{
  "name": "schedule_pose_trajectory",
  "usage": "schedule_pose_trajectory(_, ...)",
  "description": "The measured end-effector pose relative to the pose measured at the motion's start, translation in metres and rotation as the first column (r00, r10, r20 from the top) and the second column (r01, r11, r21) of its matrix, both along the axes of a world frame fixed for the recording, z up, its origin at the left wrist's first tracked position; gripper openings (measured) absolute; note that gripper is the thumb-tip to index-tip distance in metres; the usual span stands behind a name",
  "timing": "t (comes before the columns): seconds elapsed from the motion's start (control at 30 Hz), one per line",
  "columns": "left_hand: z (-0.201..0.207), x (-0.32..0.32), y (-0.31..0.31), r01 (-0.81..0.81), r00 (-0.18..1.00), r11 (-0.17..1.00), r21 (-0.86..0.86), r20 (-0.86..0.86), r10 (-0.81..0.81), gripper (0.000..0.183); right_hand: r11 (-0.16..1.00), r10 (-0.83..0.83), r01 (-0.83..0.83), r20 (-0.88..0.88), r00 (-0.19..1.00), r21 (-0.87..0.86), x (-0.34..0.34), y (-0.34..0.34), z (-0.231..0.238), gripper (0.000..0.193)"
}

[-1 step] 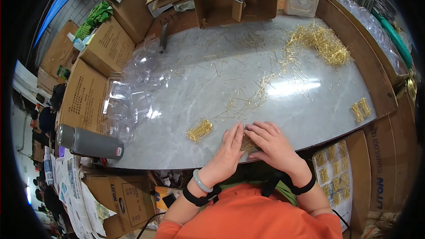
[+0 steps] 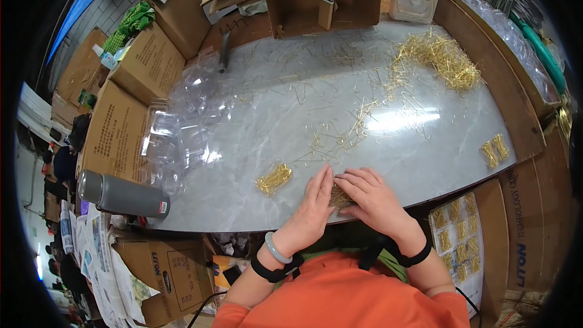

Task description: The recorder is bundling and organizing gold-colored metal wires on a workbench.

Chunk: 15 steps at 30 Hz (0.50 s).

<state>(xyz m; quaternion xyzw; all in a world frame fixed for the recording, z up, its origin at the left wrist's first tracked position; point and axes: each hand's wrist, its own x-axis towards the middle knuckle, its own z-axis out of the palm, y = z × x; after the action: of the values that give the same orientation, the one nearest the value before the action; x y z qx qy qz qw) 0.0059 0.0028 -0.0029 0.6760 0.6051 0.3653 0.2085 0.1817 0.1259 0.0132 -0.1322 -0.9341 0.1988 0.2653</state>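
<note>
My left hand [image 2: 313, 209] and my right hand [image 2: 371, 197] lie at the table's front edge, tilted toward each other. Between them sits a bundle of gold wire hooks [image 2: 338, 197], pressed from both sides and mostly hidden under my fingers. My left fingers are straight and close together; those of my right hand arch over the bundle. Left of my hands rests another small heap of gold wire hooks [image 2: 274, 178], neatly gathered. Loose hooks [image 2: 340, 136] trail across the grey marbled table [image 2: 243, 140] just beyond my fingertips.
A large tangled pile of hooks [image 2: 440, 61] lies far right, two small bundles [image 2: 495, 150] near the right edge. Clear plastic trays [image 2: 182, 140] and a grey bottle [image 2: 124, 195] stand left. Cardboard boxes [image 2: 328, 9] border the back. Lower right, a tray [image 2: 458, 237] holds several hook bundles.
</note>
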Motion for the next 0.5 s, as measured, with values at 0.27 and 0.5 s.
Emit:
schedule_pose_trajectory(0.27, 0.008, -0.002, -0.028, -0.243, 0.95, 0.969, 0.043, -0.193, 0.246, 0.066, 0.994, -0.066, 0.071, 0.063, 0.996, -0.08, 0.009, -0.001, -0.005, 0.06)
schedule_pose_trajectory(0.5, 0.018, -0.005, -0.017, -0.296, 0.936, 0.955, -0.03, -0.21, 0.284, 0.053, 0.996, 0.087, -0.082, 0.204, 0.975, -0.034, 0.0, 0.002, 0.002, 0.057)
